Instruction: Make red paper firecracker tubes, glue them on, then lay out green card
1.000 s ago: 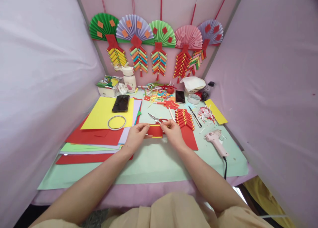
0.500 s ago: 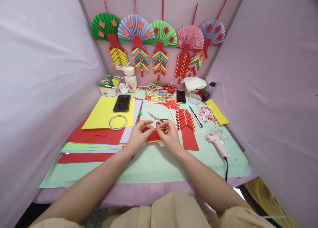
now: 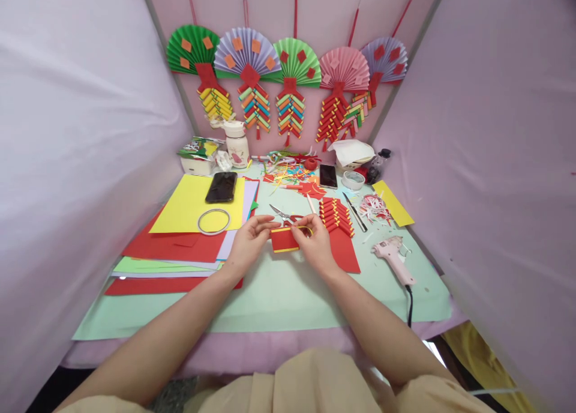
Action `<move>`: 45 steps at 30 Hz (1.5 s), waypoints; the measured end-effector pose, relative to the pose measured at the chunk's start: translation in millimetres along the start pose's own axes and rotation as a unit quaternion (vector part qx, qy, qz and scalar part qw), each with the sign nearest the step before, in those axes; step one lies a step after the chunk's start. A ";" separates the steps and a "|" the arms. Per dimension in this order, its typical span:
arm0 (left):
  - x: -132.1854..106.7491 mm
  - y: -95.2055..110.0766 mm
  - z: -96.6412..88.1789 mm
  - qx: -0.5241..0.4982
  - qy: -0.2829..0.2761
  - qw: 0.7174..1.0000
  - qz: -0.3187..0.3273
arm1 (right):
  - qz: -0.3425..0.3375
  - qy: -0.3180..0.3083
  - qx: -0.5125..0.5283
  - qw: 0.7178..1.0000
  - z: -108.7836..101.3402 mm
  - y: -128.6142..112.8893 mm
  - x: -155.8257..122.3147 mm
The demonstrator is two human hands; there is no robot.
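Note:
Between my two hands is a small red paper piece (image 3: pixel 284 240) with yellow strips along its top and bottom edges. My left hand (image 3: pixel 252 238) pinches its left end with thumb and fingers. At the right end, my right hand (image 3: pixel 314 240) grips the paper, and a loose yellow strip end curls beside its fingers. Just beyond the paper lie scissors (image 3: pixel 282 213) with red handles, partly hidden by my hands. Right of them, rows of rolled red paper firecrackers (image 3: pixel 335 216) with yellow ends sit on a red paper strip (image 3: pixel 344 254).
Stacked coloured sheets (image 3: pixel 175 245) lie left, with a phone (image 3: pixel 221 186) and tape ring (image 3: pixel 213 221) on top. A glue gun (image 3: pixel 393 260) and black craft knife (image 3: pixel 355 212) lie right. Paper scraps (image 3: pixel 290 173) and a bottle (image 3: pixel 236 146) are behind; fan decorations (image 3: pixel 296 62) hang above.
My right hand has shifted slightly right and up along the paper. More of the red face and its yellow top edge now shows between my hands.

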State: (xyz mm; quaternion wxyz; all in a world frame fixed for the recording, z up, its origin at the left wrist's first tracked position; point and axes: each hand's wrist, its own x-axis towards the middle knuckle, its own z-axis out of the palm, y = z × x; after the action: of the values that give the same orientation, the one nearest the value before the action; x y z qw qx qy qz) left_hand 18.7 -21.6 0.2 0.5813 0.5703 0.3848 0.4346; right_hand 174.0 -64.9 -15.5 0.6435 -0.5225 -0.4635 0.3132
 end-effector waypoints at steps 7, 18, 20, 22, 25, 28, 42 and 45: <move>-0.5 2.2 1.0 0.086 -0.046 0.994 -0.048 | 0.003 -0.026 -0.019 0.999 2.9 -1.7 -3.1; -5.2 -2.6 -2.5 0.228 0.002 0.971 0.076 | -0.114 -0.074 -0.155 0.979 1.8 -1.0 -6.1; -6.5 -3.1 -2.5 0.262 0.003 0.959 0.111 | -0.155 -0.058 -0.208 0.964 0.5 0.2 -5.2; -7.7 -2.7 -1.9 0.293 0.005 0.946 0.141 | -0.172 -0.046 -0.246 0.953 -0.5 0.6 -5.1; -8.8 -2.0 -0.5 0.321 0.003 0.933 0.160 | -0.175 -0.036 -0.280 0.943 -0.7 -0.2 -6.1; -9.5 -2.3 1.1 0.334 0.000 0.927 0.169 | -0.163 -0.033 -0.297 0.940 0.4 -1.6 -7.1; -1.5 4.1 -2.5 0.142 -0.003 0.988 -0.066 | 0.027 -0.030 -0.067 0.997 -11.6 7.6 10.6; -0.8 2.5 -2.6 0.130 -0.010 0.989 -0.074 | -0.020 -0.033 -0.103 0.994 -9.7 9.1 9.7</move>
State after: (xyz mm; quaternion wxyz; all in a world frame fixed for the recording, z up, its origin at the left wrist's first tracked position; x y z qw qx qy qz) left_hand 15.8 -21.5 2.5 0.5369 0.6152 0.4733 0.3306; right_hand 187.4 -57.7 -21.9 0.5765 -0.5660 -0.5250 0.2678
